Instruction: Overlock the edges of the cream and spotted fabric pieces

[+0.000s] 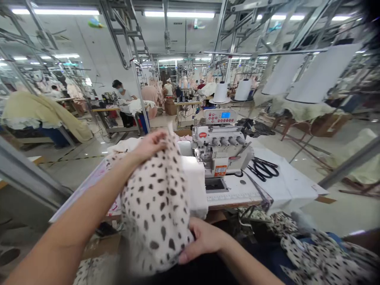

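Note:
A length of white fabric with black spots (157, 202) hangs in front of me, held up between both hands. My left hand (152, 144) grips its upper edge, fingers closed on the cloth. Lower down, my right hand (204, 239) pinches the right-hand edge near the bottom, thumb in front and fingers behind. Just beyond the cloth stands a white overlock sewing machine (219, 146) with a small control panel and blue screen (225, 115). The fabric covers the left part of the work table, and its upper edge is slightly blurred.
Black cord (264, 168) lies coiled on the table's right side. More spotted fabric (320, 253) is heaped at lower right. Large white thread cones (323, 75) hang at upper right. A metal post (29, 174) stands at left. A co-worker (126, 99) sits at another machine farther back.

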The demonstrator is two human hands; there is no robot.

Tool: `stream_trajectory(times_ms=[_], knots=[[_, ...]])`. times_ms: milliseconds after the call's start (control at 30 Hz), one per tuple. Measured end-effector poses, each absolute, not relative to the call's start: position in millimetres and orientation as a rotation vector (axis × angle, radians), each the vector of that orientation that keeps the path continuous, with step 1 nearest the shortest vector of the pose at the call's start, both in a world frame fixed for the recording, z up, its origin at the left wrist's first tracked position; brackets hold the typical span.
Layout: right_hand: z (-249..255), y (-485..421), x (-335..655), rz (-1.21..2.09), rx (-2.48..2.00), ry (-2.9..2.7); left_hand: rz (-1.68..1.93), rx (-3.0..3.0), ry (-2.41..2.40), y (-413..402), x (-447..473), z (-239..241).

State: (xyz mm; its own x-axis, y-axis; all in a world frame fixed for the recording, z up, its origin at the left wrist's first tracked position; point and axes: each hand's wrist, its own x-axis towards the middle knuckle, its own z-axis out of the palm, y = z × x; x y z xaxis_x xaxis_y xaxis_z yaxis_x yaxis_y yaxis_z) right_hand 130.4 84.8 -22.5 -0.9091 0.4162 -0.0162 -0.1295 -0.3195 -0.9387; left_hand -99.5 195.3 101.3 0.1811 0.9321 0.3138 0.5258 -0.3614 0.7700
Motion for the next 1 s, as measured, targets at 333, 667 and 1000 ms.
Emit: stream_trajectory(times_ms=[333,667,1000], knots=[[-96,98,134,1.801,-0.701,-1.09,0.589,2.258,1.559,235,-45,45],[-88,104,170,0.761,-1.09,-1.797,0.609,2.229,1.681,216,-10,39],[-92,111,157,1.05,-0.889,-1.836,0.455,2.305,1.638,213,-11,41]])
